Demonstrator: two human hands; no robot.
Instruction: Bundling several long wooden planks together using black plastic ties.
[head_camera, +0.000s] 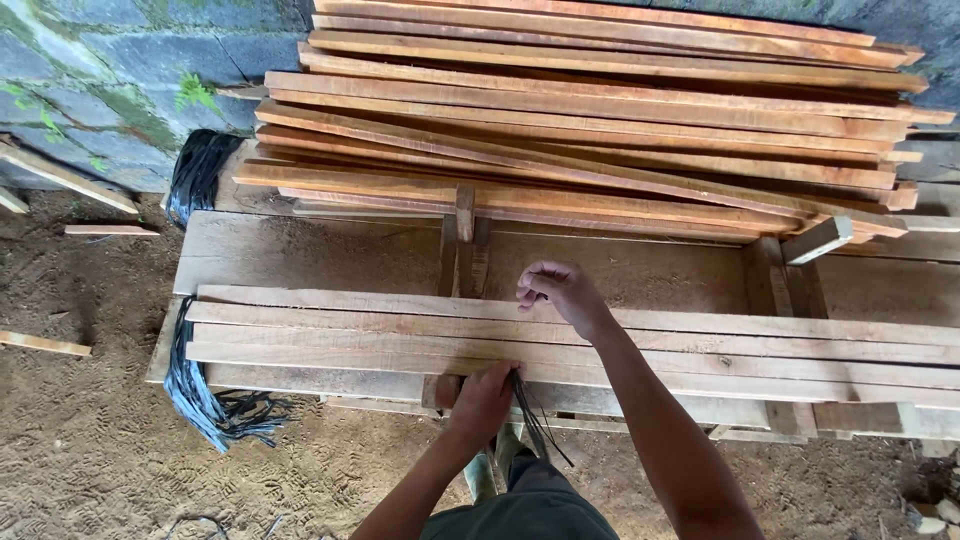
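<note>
I see left hand (483, 400) clamped on black strap strands (535, 425) at near edge of the wood slat bundle (330, 335) on the plank tabletop (300, 255); right hand (560, 292) fingers curled together above slats. Bigger slat stack (600, 120) behind, black strap bundle (205, 400) hanging left, dirt floor (90, 450), block wall (110, 70)

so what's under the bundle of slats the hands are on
The slats lie on a plank bench. Black strapping hangs below the left hand; its run underneath is hidden.
</note>
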